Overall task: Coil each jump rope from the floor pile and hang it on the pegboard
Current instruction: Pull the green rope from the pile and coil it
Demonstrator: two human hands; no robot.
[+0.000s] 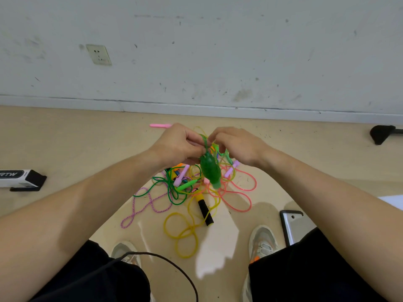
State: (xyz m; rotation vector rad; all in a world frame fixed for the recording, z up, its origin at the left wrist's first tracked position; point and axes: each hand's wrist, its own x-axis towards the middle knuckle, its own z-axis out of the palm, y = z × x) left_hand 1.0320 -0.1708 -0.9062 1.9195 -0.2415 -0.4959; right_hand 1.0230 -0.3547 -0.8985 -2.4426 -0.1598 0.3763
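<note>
Head view: a translucent green plastic jump rope (210, 170), blurred, is being pinched at its top by curled fingers of the left hand (177, 144) and the right hand (236, 146); it is being held above the tangled pile of coloured ropes (185, 186) on the beige floor (87, 149).

The box (20, 178) at left reads "RTW", partly cut off.

Both hands, left hand (181, 144) and right hand (237, 147), pinch a green jump rope (210, 168) above a tangled rope pile (192, 192) on the floor (87, 149).
</note>
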